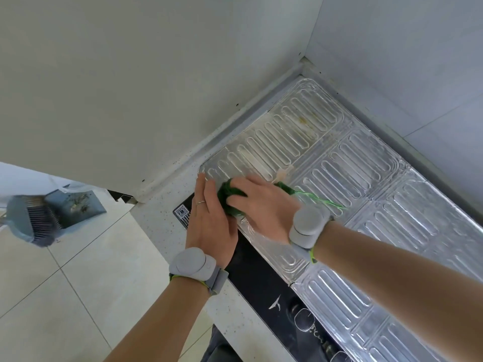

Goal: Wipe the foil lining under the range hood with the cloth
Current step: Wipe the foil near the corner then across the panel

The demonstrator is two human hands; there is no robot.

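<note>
Silver embossed foil lining covers the surface along the white walls, with yellowish stains near its far corner. A dark green cloth is bunched on the foil's near-left corner. My right hand lies over the cloth with fingers curled round it, pressing it onto the foil. My left hand rests flat beside it, fingers straight, holding down the foil's left edge. Green threads trail from the cloth past my right wrist.
A black glass cooktop shows under the foil's front edge, with a QR sticker. The speckled white counter ends at the left; below it, a grey dustpan and brush stand on the tiled floor.
</note>
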